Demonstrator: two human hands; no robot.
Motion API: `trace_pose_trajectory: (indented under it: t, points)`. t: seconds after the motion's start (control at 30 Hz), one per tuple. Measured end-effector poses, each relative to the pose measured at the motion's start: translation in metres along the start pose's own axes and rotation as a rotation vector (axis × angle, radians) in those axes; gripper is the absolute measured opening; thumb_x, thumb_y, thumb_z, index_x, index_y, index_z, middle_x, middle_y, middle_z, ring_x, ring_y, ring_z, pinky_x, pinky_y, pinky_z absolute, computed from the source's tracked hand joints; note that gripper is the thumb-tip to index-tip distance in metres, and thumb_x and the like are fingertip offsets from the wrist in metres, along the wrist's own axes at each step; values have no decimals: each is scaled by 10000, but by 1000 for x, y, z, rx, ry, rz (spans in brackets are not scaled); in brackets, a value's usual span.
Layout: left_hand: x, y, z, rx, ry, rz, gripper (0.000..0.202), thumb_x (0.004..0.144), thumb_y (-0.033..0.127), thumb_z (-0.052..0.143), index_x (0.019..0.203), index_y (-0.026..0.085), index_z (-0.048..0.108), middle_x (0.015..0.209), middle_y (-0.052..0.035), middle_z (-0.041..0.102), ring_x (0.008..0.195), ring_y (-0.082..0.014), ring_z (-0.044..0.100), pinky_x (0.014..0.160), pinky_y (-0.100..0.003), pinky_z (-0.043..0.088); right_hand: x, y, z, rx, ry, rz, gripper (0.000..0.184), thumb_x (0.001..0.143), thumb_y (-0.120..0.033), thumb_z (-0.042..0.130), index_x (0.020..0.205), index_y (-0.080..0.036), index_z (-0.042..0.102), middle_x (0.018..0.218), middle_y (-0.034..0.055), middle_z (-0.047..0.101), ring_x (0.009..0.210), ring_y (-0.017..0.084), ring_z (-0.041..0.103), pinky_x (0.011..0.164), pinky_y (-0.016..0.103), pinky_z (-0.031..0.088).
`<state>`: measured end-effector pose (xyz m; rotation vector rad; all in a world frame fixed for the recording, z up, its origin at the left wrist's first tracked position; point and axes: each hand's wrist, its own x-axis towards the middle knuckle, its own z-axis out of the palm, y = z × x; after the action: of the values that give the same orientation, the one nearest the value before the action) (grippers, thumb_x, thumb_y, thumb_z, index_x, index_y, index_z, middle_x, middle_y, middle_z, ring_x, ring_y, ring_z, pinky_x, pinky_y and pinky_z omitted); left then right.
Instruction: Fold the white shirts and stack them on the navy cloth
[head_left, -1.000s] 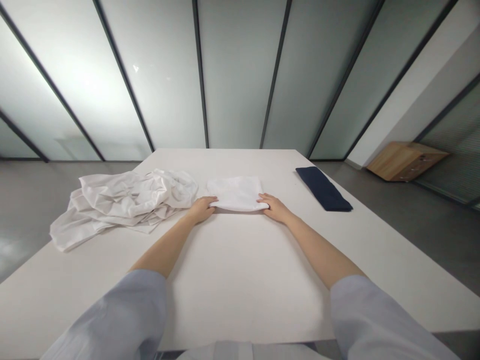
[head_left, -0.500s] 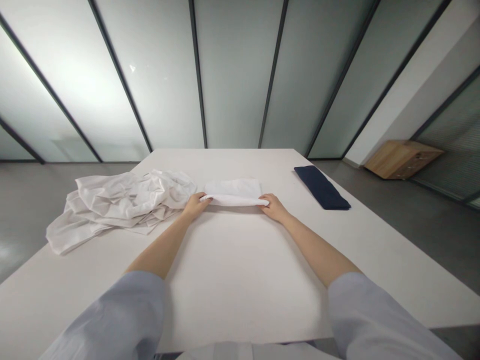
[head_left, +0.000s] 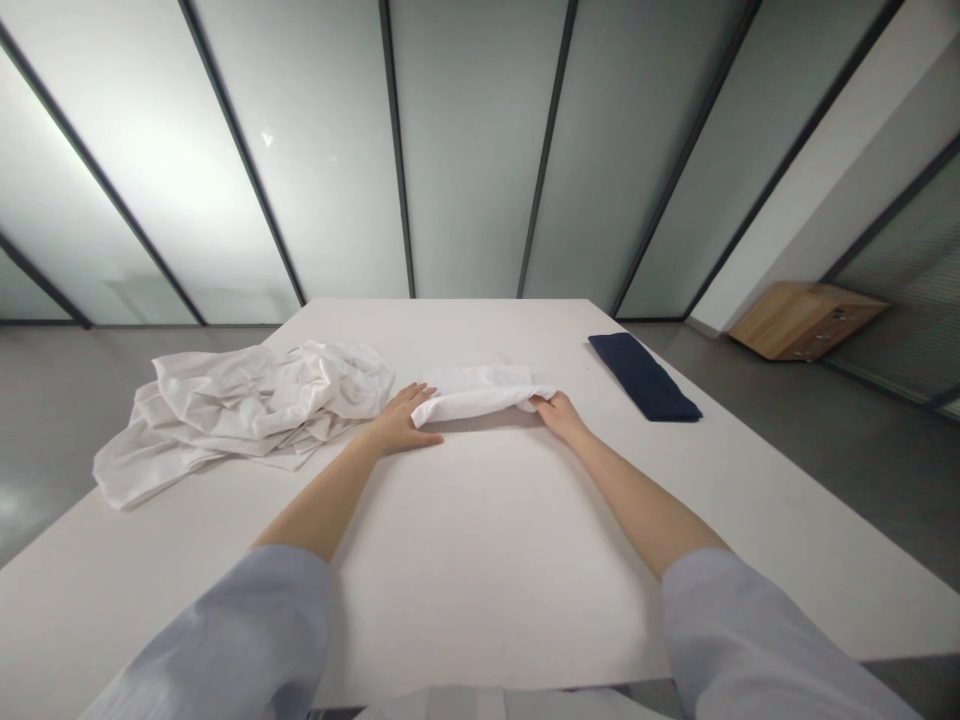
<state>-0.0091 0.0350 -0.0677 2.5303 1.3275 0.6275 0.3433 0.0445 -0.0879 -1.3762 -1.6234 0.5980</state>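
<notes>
The white cloth (head_left: pixel 480 392) lies mid-counter (head_left: pixel 480 560). The right hand (head_left: pixel 556 412) pinches its right end shut and holds it raised. The left hand (head_left: pixel 397 425) rests flat with fingers spread, touching the cloth's left end. Left of the cloth sits a crumpled pile (head_left: pixel 247 405); well right of it, a navy cloth (head_left: pixel 645 377).

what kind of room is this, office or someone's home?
Most likely an office or meeting room: frosted glass partition walls in dark frames, a large white table, and a low wooden cabinet on a grey floor.
</notes>
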Motion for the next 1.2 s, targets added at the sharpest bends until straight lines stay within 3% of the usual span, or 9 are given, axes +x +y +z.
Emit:
trace_pose_trajectory:
  t: [0.1,0.2,0.4,0.53,0.67,0.77,0.93,1.1,1.2]
  points:
    - [2,-2,4,77,24,38,671,792,469,608,1391,204,466,1501,-99,382,1406,-291,281,1148,-450,249,-1,2,-2,-22,-27,-14,228,785,-276,549,887,-182,731,950,49,746,946,239,667,862,371,509]
    - [8,-5,8,64,23,109,481,827,312,541,1295,206,569,1466,-82,440,1364,-254,371,1133,-416,298,-1,6,-8,-42,-63,-108,219,756,-235,568,892,-180,731,970,57,742,941,231,669,886,368,503]
    - [12,-15,10,-49,36,123,453,850,307,469,1258,158,596,1355,-97,562,1309,-235,458,1095,-396,364,0,14,-13,-137,-175,-279,339,718,-203,637,1046,-229,719,1217,54,661,1200,222,560,1070,399,385]
    - [9,-18,8,-103,41,43,456,841,293,452,1257,169,594,1350,-79,569,1330,-236,433,1092,-385,364,-3,10,-8,-213,-265,-286,336,735,-199,621,1051,-253,721,1220,26,660,1222,223,545,1090,399,361]
    - [11,-14,9,-148,77,-53,389,799,248,483,1151,215,644,1252,-52,643,1233,-238,532,1063,-376,389,-6,0,-8,-214,-223,-253,314,762,-172,548,1019,-225,719,1154,37,694,1131,223,605,1000,356,437]
    - [15,-7,11,-220,123,-195,306,795,265,486,1018,175,675,1079,-84,711,1078,-262,623,980,-387,454,-6,-9,-9,-238,-187,-209,261,812,-219,506,976,-212,709,1030,49,730,993,228,657,897,337,483]
    - [16,7,8,-386,265,-345,379,838,360,462,1096,147,641,1111,-80,696,1094,-253,607,969,-358,449,-6,-16,-5,-271,-98,-106,269,864,-341,478,964,-182,671,985,91,725,951,244,648,819,314,476]
    - [15,12,0,-422,209,-453,376,840,427,465,966,128,654,989,-76,716,986,-270,639,845,-343,488,-7,-13,-2,-233,-43,-81,318,869,-465,418,825,-199,586,712,19,655,668,186,583,612,265,438]
    - [17,10,0,-380,232,-473,387,860,441,423,914,125,639,930,-71,716,927,-252,642,768,-311,489,-6,-13,-1,-248,-27,-66,318,855,-501,418,753,-220,528,587,-24,562,548,153,496,523,243,370]
